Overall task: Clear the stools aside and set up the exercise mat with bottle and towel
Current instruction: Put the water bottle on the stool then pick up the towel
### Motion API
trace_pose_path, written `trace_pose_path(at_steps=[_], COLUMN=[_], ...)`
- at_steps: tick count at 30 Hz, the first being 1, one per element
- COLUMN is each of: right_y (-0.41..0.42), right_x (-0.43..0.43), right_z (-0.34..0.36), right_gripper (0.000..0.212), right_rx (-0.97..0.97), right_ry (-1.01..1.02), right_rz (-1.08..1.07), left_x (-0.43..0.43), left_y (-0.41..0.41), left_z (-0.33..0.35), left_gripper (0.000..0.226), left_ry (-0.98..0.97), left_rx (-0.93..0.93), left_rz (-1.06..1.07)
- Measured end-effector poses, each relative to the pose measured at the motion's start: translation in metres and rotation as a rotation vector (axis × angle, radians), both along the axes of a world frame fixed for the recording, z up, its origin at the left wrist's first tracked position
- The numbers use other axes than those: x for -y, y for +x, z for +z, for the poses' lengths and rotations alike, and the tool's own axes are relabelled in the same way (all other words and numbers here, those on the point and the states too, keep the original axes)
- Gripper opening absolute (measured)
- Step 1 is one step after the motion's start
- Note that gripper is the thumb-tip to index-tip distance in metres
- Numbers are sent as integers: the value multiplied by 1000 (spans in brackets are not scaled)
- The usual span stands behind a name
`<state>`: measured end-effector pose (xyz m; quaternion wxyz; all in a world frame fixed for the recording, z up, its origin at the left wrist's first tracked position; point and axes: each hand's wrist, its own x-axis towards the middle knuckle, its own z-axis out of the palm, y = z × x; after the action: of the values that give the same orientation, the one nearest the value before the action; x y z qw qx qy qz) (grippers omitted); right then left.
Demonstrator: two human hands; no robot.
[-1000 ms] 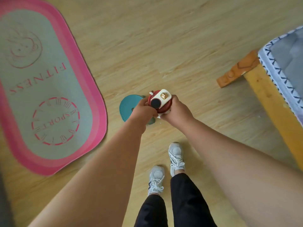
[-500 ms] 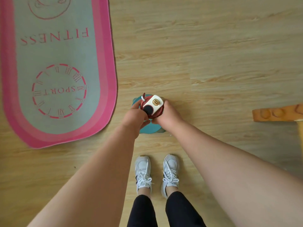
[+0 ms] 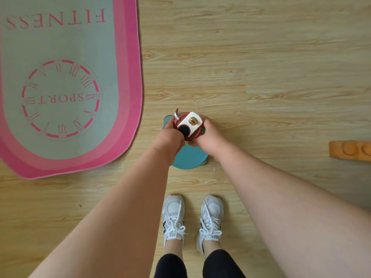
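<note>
Head | left hand, right hand: grip clamped on bottle | mat edge near, apart

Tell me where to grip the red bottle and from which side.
Grip the red bottle by its round body just under the white cap, from the sides, as the left hand and right hand do. It is upright, cap up, and the cap's gold button would likely get pressed by a grasp from above.
</note>
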<state>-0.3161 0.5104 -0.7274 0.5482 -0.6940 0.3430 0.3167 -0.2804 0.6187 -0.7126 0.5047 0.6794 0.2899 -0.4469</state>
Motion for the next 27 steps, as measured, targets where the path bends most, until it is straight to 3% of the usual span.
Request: trace_pose_path(at_steps=[9, 15, 23, 27], right_y=[11, 6, -3, -21], right_x=[-6, 1, 10, 14], right_z=[-11, -8, 13, 39], right_gripper=[72, 101, 99, 96], right_rx=[-4, -56, -56, -33], right_ry=[-21, -72, -104, -127], right_rz=[-96, -129, -98, -105], left_x=[2, 1, 2, 3], left_y=[10, 7, 1, -16], left_z=[-3, 6, 28, 54], left_gripper=[88, 85, 84, 68], left_ry=[39, 71, 124, 228], left_rx=[0, 5, -21, 1], left_rz=[-46, -122, -55, -75])
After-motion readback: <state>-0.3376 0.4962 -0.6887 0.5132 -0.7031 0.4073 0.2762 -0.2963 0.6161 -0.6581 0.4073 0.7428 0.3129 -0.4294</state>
